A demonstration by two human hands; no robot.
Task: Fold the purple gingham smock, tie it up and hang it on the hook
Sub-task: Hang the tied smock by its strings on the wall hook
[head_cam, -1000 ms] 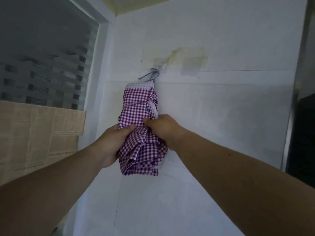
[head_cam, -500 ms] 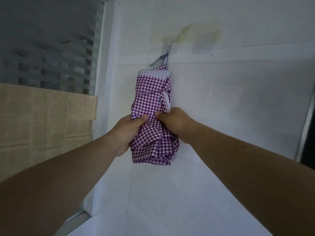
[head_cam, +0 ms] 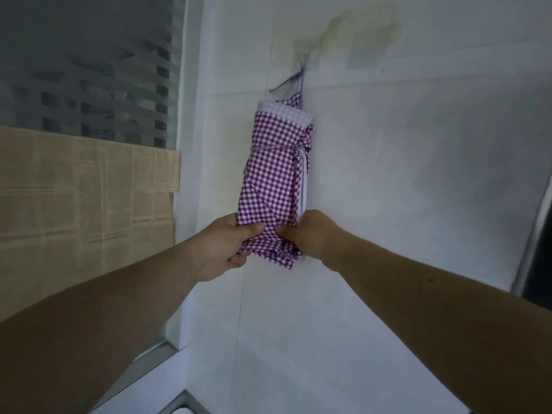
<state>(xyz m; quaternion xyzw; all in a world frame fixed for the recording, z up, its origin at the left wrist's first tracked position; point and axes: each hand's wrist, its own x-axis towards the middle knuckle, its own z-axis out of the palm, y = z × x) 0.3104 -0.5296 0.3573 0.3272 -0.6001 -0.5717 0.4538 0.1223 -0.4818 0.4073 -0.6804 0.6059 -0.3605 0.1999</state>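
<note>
Purple gingham smock [head_cam: 273,177], folded into a long narrow bundle and cinched round its upper part by its own tie, hanging flat against a white wall [head_cam: 418,180]. Thin cord at the top running up to a small hook [head_cam: 303,65], blurred, under a yellowish stain [head_cam: 358,28] on the wall. Left hand [head_cam: 222,249] gripping the lower left edge of the bundle, thumb across the front, fingers curled behind. Right hand [head_cam: 310,234] gripping the lower right edge, fingers tucked into the folds. Both grips pressed closed on cloth, side by side at the bottom end. To the left, a frosted striped window [head_cam: 89,70] with newspaper [head_cam: 83,198] covering its lower pane. Likely light, soft and limp: thin woven cotton, not slippery, not fragile, prone to sagging and unfolding where loose. Best held at the bottom folds or just under the tie; no hard tugging, given the thin cord and small hook. Hanging apparently done, only smoothing left.
</note>
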